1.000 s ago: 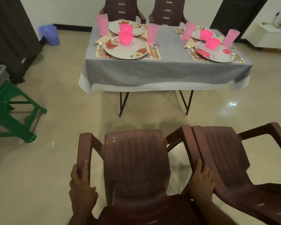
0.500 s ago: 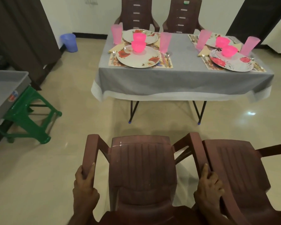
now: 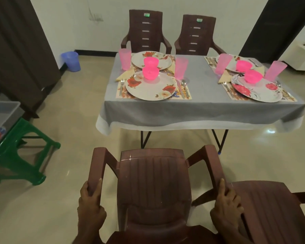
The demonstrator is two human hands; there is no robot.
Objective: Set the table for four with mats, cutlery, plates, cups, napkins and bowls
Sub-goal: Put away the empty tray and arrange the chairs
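Hands: your left grip point(image 3: 90, 210) and right grip point(image 3: 226, 211) each clasp an armrest of the chair point(image 3: 154, 187). Set worktop point(image 3: 197, 104) stands at 12 o'clock, well apart.

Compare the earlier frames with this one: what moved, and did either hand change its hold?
The brown plastic armchair held by both hands has come nearer the grey-clothed table, drawing ahead of the second brown chair on its right. The left hand still grips the left armrest, the right hand the right armrest. The floral plates, pink bowls and cups on the table lie as before.
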